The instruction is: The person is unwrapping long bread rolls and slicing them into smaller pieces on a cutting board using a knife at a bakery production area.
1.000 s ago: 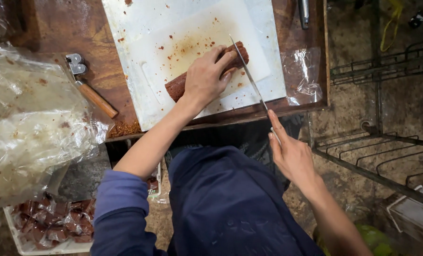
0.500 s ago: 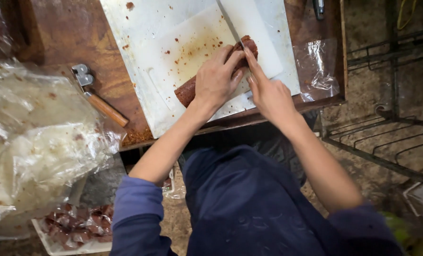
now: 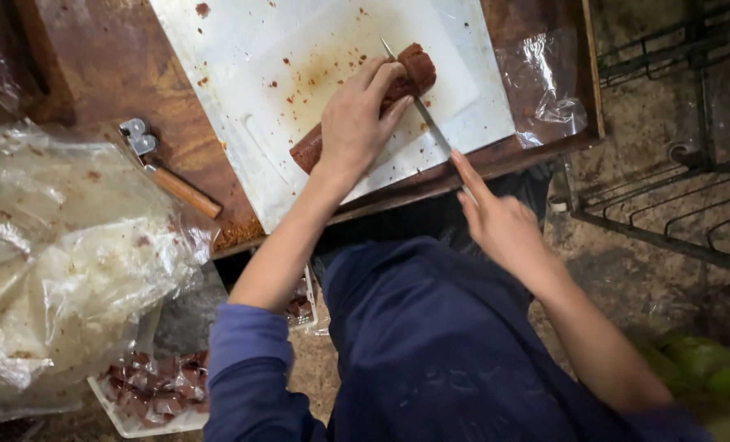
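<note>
A reddish-brown roll lies across a white cutting board on a wooden table. My left hand presses down on the roll's middle, covering most of it. My right hand grips the handle of a long thin knife, index finger stretched along the blade. The blade runs across the roll close to its right end, beside my left fingertips.
A wooden-handled tool lies left of the board. Crumpled clear plastic is piled at the left, another sheet at the table's right corner. A white tray of wrapped pieces sits low left. A metal rack stands right.
My right hand came up from below the table edge to the board, then drew back toward me, so the knife blade now lies across the roll near its right end.
</note>
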